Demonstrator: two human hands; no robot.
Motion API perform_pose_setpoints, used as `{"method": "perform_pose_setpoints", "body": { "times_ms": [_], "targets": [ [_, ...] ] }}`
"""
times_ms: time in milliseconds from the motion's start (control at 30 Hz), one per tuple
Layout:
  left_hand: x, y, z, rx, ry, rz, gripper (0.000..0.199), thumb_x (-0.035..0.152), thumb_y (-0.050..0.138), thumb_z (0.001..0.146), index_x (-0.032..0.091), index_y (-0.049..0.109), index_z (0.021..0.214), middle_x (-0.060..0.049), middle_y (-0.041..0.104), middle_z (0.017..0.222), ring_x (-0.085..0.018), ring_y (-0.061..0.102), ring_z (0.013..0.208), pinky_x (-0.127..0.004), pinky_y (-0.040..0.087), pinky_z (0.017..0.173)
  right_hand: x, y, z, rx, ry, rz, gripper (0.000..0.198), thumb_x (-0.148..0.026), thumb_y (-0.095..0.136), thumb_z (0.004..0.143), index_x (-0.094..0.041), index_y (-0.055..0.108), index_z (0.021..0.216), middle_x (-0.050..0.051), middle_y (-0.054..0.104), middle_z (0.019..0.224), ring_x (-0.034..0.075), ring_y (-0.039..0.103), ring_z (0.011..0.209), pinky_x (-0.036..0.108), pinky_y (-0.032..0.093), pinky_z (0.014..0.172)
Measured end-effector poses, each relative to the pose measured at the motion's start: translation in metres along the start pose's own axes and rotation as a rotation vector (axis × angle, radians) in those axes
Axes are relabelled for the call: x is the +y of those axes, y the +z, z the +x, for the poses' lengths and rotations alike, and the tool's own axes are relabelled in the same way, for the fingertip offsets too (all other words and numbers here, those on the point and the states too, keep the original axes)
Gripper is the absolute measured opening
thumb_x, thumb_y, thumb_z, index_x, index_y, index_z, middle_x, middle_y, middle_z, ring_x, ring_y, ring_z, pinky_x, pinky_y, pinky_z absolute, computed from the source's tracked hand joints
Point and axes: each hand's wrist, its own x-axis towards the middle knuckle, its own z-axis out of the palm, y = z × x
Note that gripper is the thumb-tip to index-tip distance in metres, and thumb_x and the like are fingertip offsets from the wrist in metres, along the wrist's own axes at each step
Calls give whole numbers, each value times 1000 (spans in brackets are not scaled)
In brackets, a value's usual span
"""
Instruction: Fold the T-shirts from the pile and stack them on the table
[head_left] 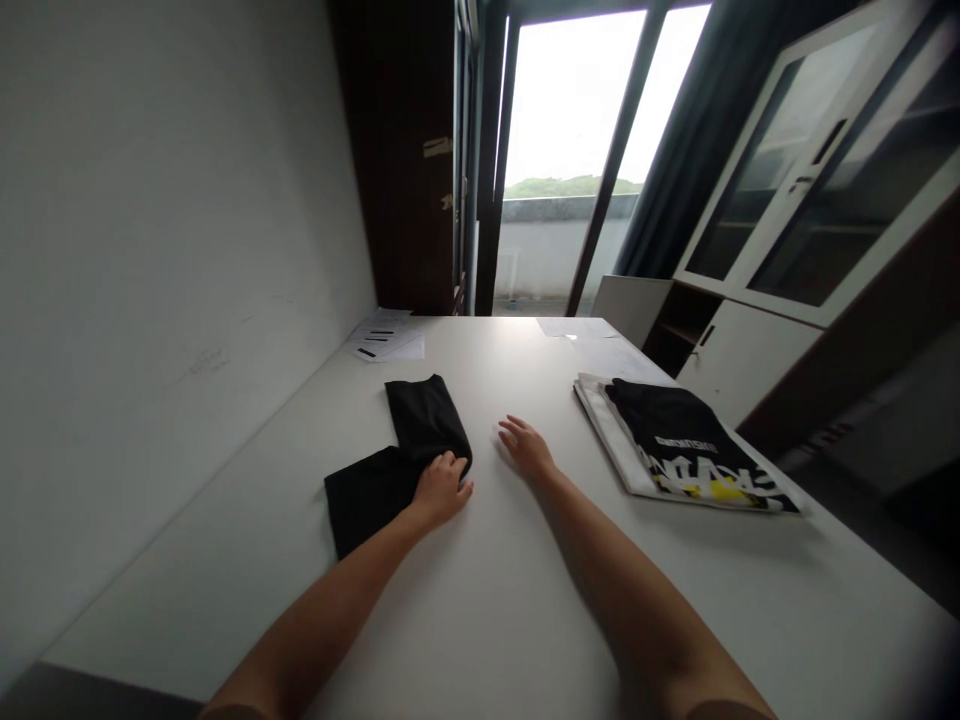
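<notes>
A black cloth garment lies on the white table, left of the middle. Two leg-like parts spread from it toward the left, as on a pair of shorts or trousers, with part of the cloth folded over. My left hand is at its right edge, the fingers bent over the bunched cloth and the thumb beside them. Part of the cloth is hidden under this hand and forearm. My right hand is over the tabletop to the right of the garment, apart from it, with its fingers spread and nothing in them.
To the right lies a stack of folded clothes, a black printed one on top of white ones. Papers lie at the far left of the white table, and more sheets at the far right. A wall borders the left side.
</notes>
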Motion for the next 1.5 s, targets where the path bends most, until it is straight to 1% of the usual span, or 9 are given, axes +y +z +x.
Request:
{"method": "perform_pose_setpoints", "body": {
  "times_ms": [167, 333, 600, 733, 867, 1067, 1133, 1333, 1500],
  "targets": [
    [10, -25, -6, 69, 60, 63, 30, 35, 56, 97, 24, 72, 120, -13, 64, 117, -31, 56, 112, -43, 40, 104, -8, -10, -2, 57, -54, 66, 35, -37, 49, 103, -28, 68, 131, 6, 62, 143, 25, 59, 130, 45, 48, 111],
    [-39, -54, 11, 206, -142, 255, 42, 34, 58, 95, 20, 62, 134, -16, 54, 143, -34, 48, 131, -46, 36, 111, -27, -14, -4, 33, -213, 100, 35, -38, 49, 104, -28, 68, 131, 5, 64, 141, 24, 58, 130, 43, 46, 112],
    [-103, -80, 17, -35, -329, 308, 54, 43, 58, 93, 19, 58, 141, -15, 68, 128, -32, 62, 116, -40, 43, 100, -53, -5, -9, -178, -398, 58, 44, -47, 53, 103, -28, 63, 141, 6, 66, 138, 26, 54, 134, 44, 38, 118],
    [-94, -91, 16, -227, -327, 153, 38, 46, 57, 91, 24, 72, 118, -7, 76, 99, -26, 69, 90, -32, 47, 79, -53, -7, -8, -161, -327, -9, 39, -48, 44, 106, -28, 73, 125, 6, 71, 125, 24, 60, 122, 41, 41, 111],
    [-68, -95, 9, -373, -161, -141, 34, 45, 66, 85, 23, 77, 108, -3, 74, 85, -21, 67, 77, -28, 47, 69, -53, -14, -5, -109, -200, -134, 44, -48, 39, 108, -26, 76, 106, 7, 74, 105, 24, 63, 106, 38, 45, 100],
    [-36, -92, -4, -938, -69, -701, 47, 48, 72, 85, 21, 75, 123, -4, 73, 78, -18, 67, 67, -28, 53, 64, -48, -23, -1, -111, 67, -251, 44, -51, 38, 107, -26, 74, 103, 9, 74, 95, 26, 68, 94, 38, 46, 89],
    [-39, -82, 0, -851, -88, -707, 41, 48, 70, 86, 19, 77, 115, -4, 71, 77, -16, 65, 67, -26, 52, 64, -48, -24, -1, -94, 88, -231, 44, -54, 40, 106, -26, 73, 110, 10, 73, 102, 27, 68, 96, 38, 47, 88],
    [-62, -34, 19, -97, -294, -813, 39, 43, 60, 85, 16, 71, 110, 0, 59, 76, -9, 54, 58, -19, 44, 50, -63, -10, -1, -34, -95, -114, 45, -54, 46, 104, -27, 62, 137, 10, 65, 129, 28, 57, 120, 38, 45, 100],
    [-65, -21, 20, -13, -234, -750, 33, 38, 57, 85, 16, 73, 104, -1, 60, 77, -11, 57, 63, -20, 45, 52, -74, 11, 20, -134, -30, -181, 56, -65, 53, 98, -29, 58, 141, 12, 66, 125, 31, 58, 116, 43, 44, 96]
  ]
}}
